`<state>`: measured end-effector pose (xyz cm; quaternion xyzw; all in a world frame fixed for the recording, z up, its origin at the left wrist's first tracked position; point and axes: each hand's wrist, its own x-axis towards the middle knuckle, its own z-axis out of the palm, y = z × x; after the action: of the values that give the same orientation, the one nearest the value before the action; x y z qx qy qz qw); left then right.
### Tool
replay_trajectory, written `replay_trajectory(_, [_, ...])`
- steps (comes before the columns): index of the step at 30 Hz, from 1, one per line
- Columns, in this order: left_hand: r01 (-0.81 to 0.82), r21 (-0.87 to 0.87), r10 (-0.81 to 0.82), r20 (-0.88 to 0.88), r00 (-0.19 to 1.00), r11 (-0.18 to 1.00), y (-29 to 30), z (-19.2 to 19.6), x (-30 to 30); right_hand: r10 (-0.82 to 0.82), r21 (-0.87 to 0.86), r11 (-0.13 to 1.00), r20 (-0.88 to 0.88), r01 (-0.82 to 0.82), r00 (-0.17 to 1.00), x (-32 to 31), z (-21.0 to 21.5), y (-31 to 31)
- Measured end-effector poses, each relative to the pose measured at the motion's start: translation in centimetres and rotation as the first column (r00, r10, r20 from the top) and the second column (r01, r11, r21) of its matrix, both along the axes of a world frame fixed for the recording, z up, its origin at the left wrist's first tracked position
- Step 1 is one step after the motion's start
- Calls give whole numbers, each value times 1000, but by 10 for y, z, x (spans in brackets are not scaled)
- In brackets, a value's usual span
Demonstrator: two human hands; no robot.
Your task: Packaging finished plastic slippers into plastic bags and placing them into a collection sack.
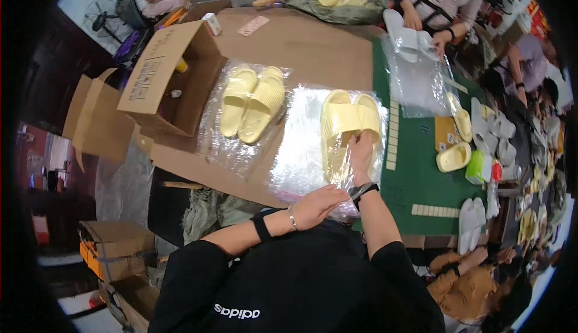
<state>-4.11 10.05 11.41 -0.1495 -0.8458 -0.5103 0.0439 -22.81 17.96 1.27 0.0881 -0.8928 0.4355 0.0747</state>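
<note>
A pair of pale yellow slide sandals [338,119] lies side by side within a clear plastic bag [294,152] in front of me. My right hand [361,151] reaches in past the bag's near edge, its fingers closed at the heel part of the right slide. Crossing from the left, my left hand [323,205] has its fingers together at the bag's near edge, close to my right wrist; its fingertips appear to pinch the film, partly hidden. Another yellow pair, two slides [263,105], rests on clear bags further left.
An open cardboard box [162,74] stands at the left on a cardboard sheet [325,47]. At the far right edge, a co-worker's hands [442,39] hold white slides [407,39] over a clear bag. Loose slides and a green-and-white bottle [477,167] are on the green mat [415,179].
</note>
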Motion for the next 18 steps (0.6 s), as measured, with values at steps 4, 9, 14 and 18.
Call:
replay_trajectory(4, [-168,-10,169,61,984,986,-47,29,32,337,-57,940,39,-335,941,38,66,-67])
replay_trajectory(9, [-407,-136,422,106,900,903,-116,38,48,245,-3,963,-411,-270,878,54,19,-169])
replay_trajectory(14, [-581,-342,674,371,639,739,-204,-30,51,854,65,233,463,-970,236,135,-8,-179])
replay_trajectory(18, [-561,-392,655,161,738,729,-183,-68,12,909,-220,-63,390,-973,-147,113,20,-127])
